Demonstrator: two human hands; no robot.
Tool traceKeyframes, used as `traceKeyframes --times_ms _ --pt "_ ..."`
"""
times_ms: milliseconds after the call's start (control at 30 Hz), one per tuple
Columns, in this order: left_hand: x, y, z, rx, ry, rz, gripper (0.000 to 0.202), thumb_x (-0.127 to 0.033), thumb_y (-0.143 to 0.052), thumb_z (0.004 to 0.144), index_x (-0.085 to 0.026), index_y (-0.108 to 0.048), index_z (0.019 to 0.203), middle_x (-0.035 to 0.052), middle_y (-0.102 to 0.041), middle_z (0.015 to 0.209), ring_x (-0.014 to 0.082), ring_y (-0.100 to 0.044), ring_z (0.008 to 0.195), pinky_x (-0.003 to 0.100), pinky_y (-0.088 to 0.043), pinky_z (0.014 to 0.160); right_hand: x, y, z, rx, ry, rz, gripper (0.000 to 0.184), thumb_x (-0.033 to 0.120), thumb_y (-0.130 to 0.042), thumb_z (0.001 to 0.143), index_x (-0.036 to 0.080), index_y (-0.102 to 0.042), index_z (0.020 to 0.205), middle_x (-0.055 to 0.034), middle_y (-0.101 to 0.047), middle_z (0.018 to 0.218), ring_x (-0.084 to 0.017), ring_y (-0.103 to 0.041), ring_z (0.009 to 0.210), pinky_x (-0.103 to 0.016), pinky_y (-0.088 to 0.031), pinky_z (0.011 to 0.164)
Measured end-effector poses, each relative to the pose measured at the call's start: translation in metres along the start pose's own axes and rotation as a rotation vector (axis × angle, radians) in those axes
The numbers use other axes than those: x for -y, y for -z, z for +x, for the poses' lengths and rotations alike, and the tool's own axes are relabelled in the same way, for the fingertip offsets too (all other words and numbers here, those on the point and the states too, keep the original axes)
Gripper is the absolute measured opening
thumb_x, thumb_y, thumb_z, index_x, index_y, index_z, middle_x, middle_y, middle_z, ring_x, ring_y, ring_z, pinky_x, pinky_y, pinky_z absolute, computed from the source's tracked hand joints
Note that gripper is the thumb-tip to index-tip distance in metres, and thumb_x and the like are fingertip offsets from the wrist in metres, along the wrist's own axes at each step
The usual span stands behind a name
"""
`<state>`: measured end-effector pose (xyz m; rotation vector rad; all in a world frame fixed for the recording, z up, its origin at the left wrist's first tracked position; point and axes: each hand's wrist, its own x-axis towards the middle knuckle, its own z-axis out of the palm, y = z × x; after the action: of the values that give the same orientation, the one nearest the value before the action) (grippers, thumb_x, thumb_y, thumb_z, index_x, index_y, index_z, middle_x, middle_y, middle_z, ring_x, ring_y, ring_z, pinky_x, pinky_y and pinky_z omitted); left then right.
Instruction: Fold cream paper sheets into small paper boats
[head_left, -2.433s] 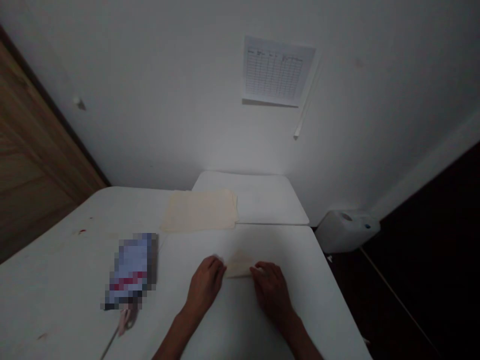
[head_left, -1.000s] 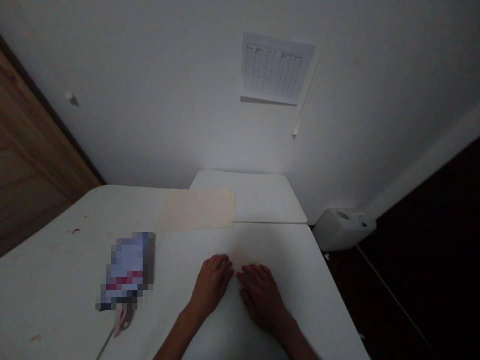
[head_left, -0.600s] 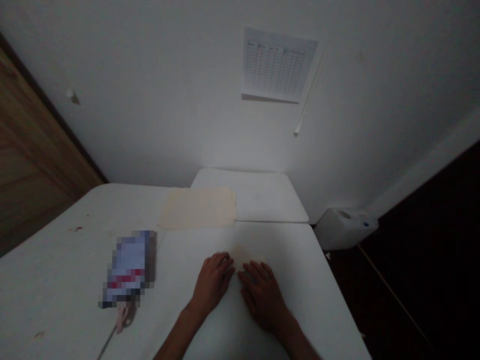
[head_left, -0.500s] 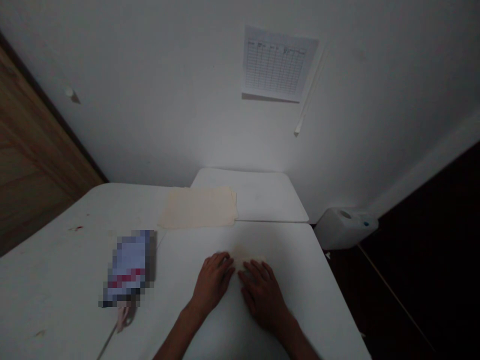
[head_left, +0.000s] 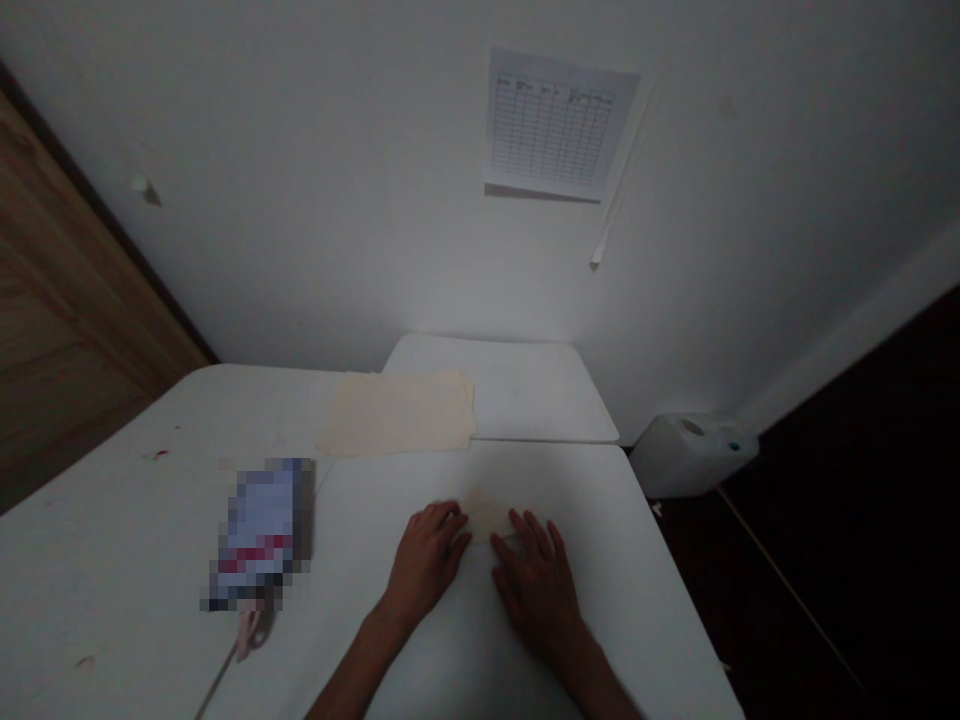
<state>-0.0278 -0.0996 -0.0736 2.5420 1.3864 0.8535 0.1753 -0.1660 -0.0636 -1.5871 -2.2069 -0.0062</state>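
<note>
A small folded cream paper (head_left: 486,512) lies on the white table (head_left: 375,520) in front of me. My left hand (head_left: 426,560) rests flat on the table with its fingertips on the paper's left edge. My right hand (head_left: 538,584) lies flat with fingers spread, its fingertips touching the paper's right side. Neither hand grips anything. Much of the paper is hidden beneath the fingers.
A stack of cream sheets (head_left: 397,412) lies at the table's far side. A blurred-out flat object (head_left: 259,535) sits to the left, with pink-handled scissors (head_left: 244,635) below it. A second white table (head_left: 517,390) abuts behind. A white jerrycan (head_left: 694,452) stands on the dark floor at right.
The hands came together over the small paper and pressed it flat. Since half a second ago my right hand has slid a little to the right, uncovering more of the paper.
</note>
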Motion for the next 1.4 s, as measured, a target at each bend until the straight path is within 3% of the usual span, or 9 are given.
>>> traceKeyframes --times_ms 300,633,800,933,1133,1400 --pt "0.002 -0.001 -0.002 -0.010 -0.009 -0.001 0.019 -0.024 -0.053 0.091 -0.022 -0.063 0.106 0.0080 -0.062 0.112 0.0252 -0.057 0.103 0.043 -0.047 0.086 -0.032 -0.002 -0.015 -0.013 -0.081 -0.114 0.043 0.029 -0.051 0.091 0.032 -0.051 0.134 -0.0084 -0.037 0.149 -0.033 -0.033 0.136 -0.061 -0.029 0.105" --pt "0.003 -0.001 -0.001 -0.013 -0.009 -0.019 0.019 -0.023 -0.054 0.090 -0.022 -0.063 0.106 0.0075 -0.062 0.111 0.0246 -0.057 0.102 0.043 -0.048 0.085 -0.040 -0.005 -0.020 -0.050 -0.120 -0.197 0.040 0.032 -0.048 0.092 0.022 -0.054 0.130 -0.0127 -0.047 0.141 -0.032 -0.039 0.132 -0.055 -0.030 0.106" --pt "0.004 -0.001 0.000 -0.021 0.014 -0.055 0.018 -0.024 -0.058 0.088 -0.022 -0.065 0.104 0.0070 -0.063 0.111 0.0243 -0.058 0.102 0.042 -0.048 0.086 -0.036 -0.003 -0.011 -0.113 -0.008 -0.078 0.032 0.022 -0.046 0.092 0.020 -0.059 0.121 -0.0110 -0.052 0.135 -0.027 -0.045 0.126 -0.047 -0.035 0.105" --pt "0.004 -0.002 0.000 -0.015 0.031 -0.075 0.017 -0.023 -0.058 0.088 -0.022 -0.065 0.103 0.0067 -0.063 0.111 0.0245 -0.058 0.102 0.042 -0.048 0.087 -0.024 -0.002 0.009 -0.050 0.113 0.064 0.027 0.020 -0.050 0.091 0.023 -0.061 0.115 -0.0079 -0.057 0.129 -0.022 -0.050 0.119 -0.041 -0.040 0.102" --pt "0.006 0.002 0.004 -0.006 0.030 -0.130 0.019 -0.023 -0.060 0.086 -0.023 -0.065 0.104 0.0064 -0.063 0.109 0.0244 -0.057 0.104 0.042 -0.047 0.089 -0.019 -0.002 0.041 0.009 0.133 0.128 0.028 0.020 -0.058 0.089 0.024 -0.061 0.116 -0.0056 -0.060 0.125 -0.020 -0.051 0.114 -0.037 -0.039 0.100" --pt "0.004 0.002 0.002 0.007 0.040 -0.122 0.018 -0.021 -0.061 0.085 -0.024 -0.065 0.102 0.0057 -0.062 0.108 0.0239 -0.056 0.102 0.042 -0.046 0.088 -0.019 -0.006 0.044 0.094 0.267 0.115 0.020 0.018 -0.056 0.091 0.028 -0.068 0.104 -0.0037 -0.065 0.108 -0.019 -0.054 0.101 -0.035 -0.039 0.091"
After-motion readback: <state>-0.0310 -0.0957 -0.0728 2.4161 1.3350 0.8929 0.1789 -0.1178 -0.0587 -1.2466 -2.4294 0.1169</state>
